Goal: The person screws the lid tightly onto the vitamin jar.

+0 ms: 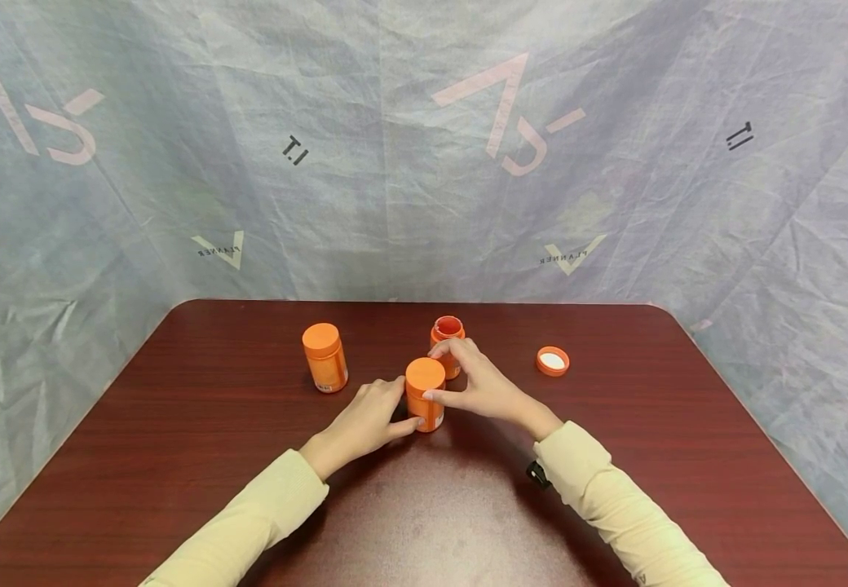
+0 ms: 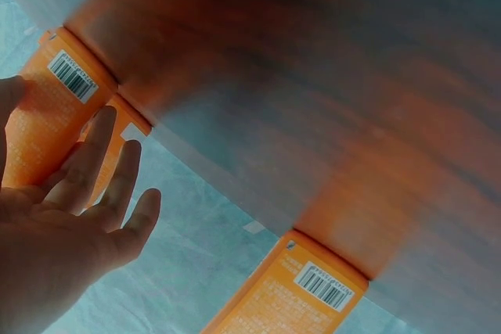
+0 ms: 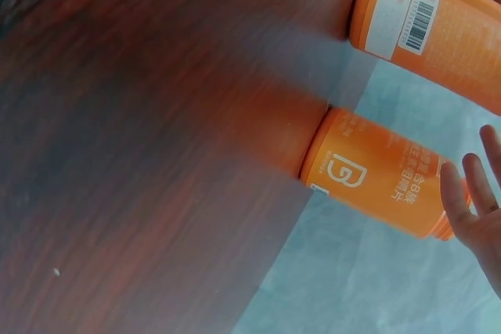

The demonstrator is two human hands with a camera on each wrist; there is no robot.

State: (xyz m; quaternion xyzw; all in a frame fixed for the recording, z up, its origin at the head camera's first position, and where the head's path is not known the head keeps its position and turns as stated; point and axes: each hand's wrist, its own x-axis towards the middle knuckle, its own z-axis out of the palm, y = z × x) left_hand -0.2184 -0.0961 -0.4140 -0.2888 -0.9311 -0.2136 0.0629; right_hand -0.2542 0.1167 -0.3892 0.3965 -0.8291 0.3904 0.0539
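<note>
An orange bottle (image 1: 425,408) with its lid (image 1: 425,373) on stands upright near the table's middle. My left hand (image 1: 365,420) holds its lower body, thumb in front and fingers on the left side. In the left wrist view this hand's (image 2: 70,232) outer fingers are spread. Thumb and fingers of my right hand (image 1: 486,387) span the lid from its right. Just behind stands an uncapped orange bottle (image 1: 448,334), partly hidden by that hand. In the right wrist view, fingers of the right hand (image 3: 487,228) overlap the neck of the uncapped bottle (image 3: 368,170).
Left of the hands stands another capped orange bottle (image 1: 325,363). A loose orange lid (image 1: 553,361) lies at the right, white inside facing up. The dark red wooden table (image 1: 174,456) ends at a grey printed cloth (image 1: 365,163) behind and at both sides.
</note>
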